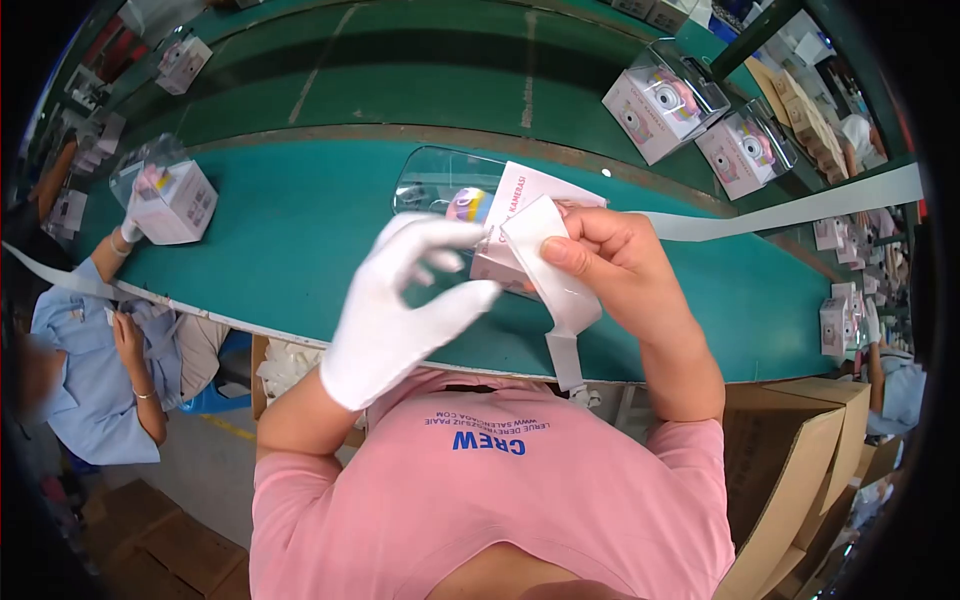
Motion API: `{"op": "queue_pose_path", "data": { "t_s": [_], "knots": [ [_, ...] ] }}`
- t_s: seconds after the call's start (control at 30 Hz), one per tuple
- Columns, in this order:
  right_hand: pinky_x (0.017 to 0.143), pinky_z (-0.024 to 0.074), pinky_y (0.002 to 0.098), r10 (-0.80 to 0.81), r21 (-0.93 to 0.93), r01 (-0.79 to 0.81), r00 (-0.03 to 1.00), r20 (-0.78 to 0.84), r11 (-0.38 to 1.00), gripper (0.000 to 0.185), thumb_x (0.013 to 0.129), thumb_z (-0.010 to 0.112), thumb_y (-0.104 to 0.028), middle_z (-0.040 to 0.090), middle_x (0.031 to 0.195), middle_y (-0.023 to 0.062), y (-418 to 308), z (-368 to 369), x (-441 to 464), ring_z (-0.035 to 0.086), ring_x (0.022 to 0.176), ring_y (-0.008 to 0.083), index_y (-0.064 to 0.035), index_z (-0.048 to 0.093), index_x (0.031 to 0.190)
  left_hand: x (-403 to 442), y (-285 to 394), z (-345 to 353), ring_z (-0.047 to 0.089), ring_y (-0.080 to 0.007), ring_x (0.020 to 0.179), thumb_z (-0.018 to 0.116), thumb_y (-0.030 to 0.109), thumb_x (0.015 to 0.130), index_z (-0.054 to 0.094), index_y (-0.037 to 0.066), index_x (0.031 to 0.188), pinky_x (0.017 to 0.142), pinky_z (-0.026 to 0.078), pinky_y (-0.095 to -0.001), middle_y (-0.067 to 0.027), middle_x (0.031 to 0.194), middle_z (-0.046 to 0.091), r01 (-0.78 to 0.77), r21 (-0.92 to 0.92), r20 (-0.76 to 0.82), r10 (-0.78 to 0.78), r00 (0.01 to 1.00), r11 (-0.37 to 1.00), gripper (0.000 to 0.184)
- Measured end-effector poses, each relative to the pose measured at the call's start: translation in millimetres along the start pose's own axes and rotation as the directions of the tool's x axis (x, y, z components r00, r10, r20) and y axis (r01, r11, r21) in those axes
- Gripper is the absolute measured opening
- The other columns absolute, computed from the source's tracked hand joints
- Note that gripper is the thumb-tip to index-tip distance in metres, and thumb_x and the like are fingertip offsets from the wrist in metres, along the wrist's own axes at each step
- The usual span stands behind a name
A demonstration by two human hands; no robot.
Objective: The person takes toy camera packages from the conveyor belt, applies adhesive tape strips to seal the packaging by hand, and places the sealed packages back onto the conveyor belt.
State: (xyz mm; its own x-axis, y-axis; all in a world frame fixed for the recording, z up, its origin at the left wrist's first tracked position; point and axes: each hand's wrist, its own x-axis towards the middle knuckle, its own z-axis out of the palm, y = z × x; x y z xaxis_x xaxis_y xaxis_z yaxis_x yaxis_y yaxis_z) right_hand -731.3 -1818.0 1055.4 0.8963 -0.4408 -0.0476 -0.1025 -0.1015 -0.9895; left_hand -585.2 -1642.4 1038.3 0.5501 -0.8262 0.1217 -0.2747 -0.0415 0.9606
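My left hand (395, 305), in a white glove, is open, thumb and fingers apart, beside the toy camera package. Between the thumb and fingers of my bare right hand (625, 265) is pinched a white paper strip (535, 240); a glossy tail of it hangs down past the table edge. Behind my hands a package lies on its side on the green table: a clear plastic cover (425, 175) with a colourful toy camera (468, 205) inside, joined to a pale pink printed box (545, 183). The strip and my fingers hide part of this box.
At the left a co-worker's gloved hand (132, 228) touches another toy camera package (180, 205). Two packages (655, 115) stand at the far right on the green conveyor (420, 70). A long white band (780, 212) crosses the right side. An opened cardboard carton (790, 470) stands lower right.
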Motion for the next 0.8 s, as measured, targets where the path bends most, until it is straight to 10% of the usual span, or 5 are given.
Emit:
{"op": "queue_pose_path", "data": {
  "t_s": [0.07,0.4,0.6,0.8],
  "knots": [
    [0.062,0.0428,0.0167,-0.051,-0.024,0.052,0.998,0.025,0.998,0.009,0.092,0.070,-0.009,0.064,0.071,0.0012,2.4,-0.4,-1.0,0.053,0.066,0.0062,0.0000,0.072,0.094,14.9,2.2,16.3,0.056,-0.0132,0.082,0.071,0.004,0.083,0.068,0.005,0.108,0.075,0.045,-0.0241,-0.0039,0.100,0.061,-0.201,-0.012,-0.008,0.201,0.980,0.980,0.026],
    [0.071,0.0444,0.0218,-0.246,-0.008,0.247,0.959,-0.140,0.969,0.012,0.091,0.068,-0.006,0.065,0.093,0.0053,2.4,-5.9,-12.1,0.050,0.077,0.0084,-0.0020,0.065,0.080,19.5,3.5,47.7,0.053,-0.0130,0.074,0.075,0.006,0.080,0.067,0.003,0.094,0.068,0.045,-0.0228,-0.0034,0.084,0.061,-0.236,-0.016,0.057,0.236,0.970,0.972,0.016],
    [0.062,0.0394,0.0223,-0.189,0.101,0.212,0.961,-0.201,0.972,0.018,0.092,0.068,-0.008,0.058,0.079,0.0013,17.8,-8.7,-5.5,0.045,0.068,0.0087,-0.0021,0.061,0.077,16.9,15.5,59.5,0.052,-0.0127,0.071,0.073,0.002,0.081,0.065,0.004,0.085,0.067,0.045,-0.0236,-0.0026,0.081,0.061,-0.145,-0.034,0.025,0.145,0.989,0.989,0.008],
    [0.063,0.0399,0.0220,-0.633,-0.248,0.598,0.769,-0.091,0.762,0.013,0.093,0.067,-0.007,0.058,0.080,0.0009,38.3,-28.1,2.3,0.046,0.068,0.0088,-0.0020,0.061,0.083,18.8,23.2,77.0,0.051,-0.0105,0.071,0.072,0.000,0.081,0.064,0.005,0.083,0.065,0.044,-0.0224,-0.0014,0.080,0.060,-0.087,-0.225,0.034,0.097,0.995,0.971,0.010]
  ]
}}
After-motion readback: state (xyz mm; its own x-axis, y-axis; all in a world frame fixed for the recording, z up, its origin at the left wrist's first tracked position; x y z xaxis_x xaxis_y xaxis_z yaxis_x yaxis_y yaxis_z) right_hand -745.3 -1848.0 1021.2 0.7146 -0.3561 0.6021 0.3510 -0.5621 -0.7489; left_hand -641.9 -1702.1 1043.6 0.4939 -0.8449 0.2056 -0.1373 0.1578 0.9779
